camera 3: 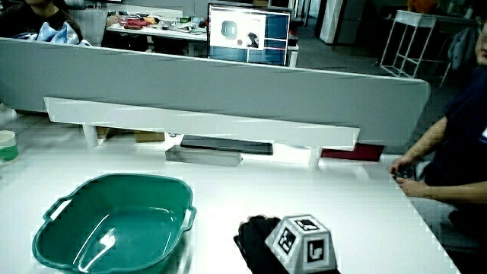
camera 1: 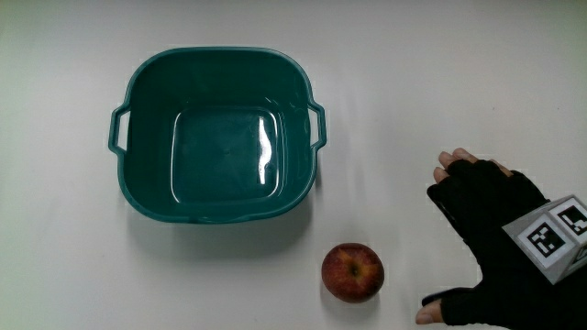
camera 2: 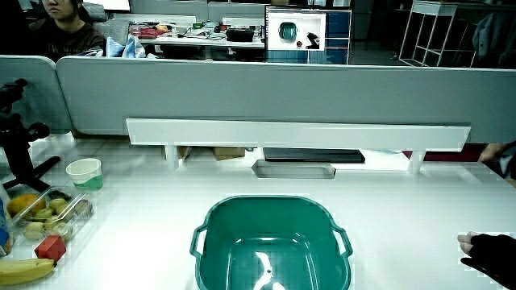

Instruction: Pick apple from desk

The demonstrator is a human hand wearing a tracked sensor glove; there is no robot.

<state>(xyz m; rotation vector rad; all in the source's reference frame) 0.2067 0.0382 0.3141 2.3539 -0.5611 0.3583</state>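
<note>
A red apple (camera 1: 352,272) lies on the white table, nearer to the person than the green basin (camera 1: 215,135). The hand (camera 1: 495,240) in its black glove hovers beside the apple, fingers spread and holding nothing, a gap between it and the fruit. The patterned cube (camera 1: 553,234) sits on the hand's back. In both side views the hand (camera 2: 492,254) (camera 3: 268,242) shows beside the basin (camera 2: 272,246) (camera 3: 114,223); the apple is out of sight there.
The basin holds nothing. In a side view a paper cup (camera 2: 85,174), a tray of fruit (camera 2: 47,216), a banana (camera 2: 26,271) and a black stand (camera 2: 18,137) sit at the table's edge. A low grey partition (camera 2: 266,97) bounds the table.
</note>
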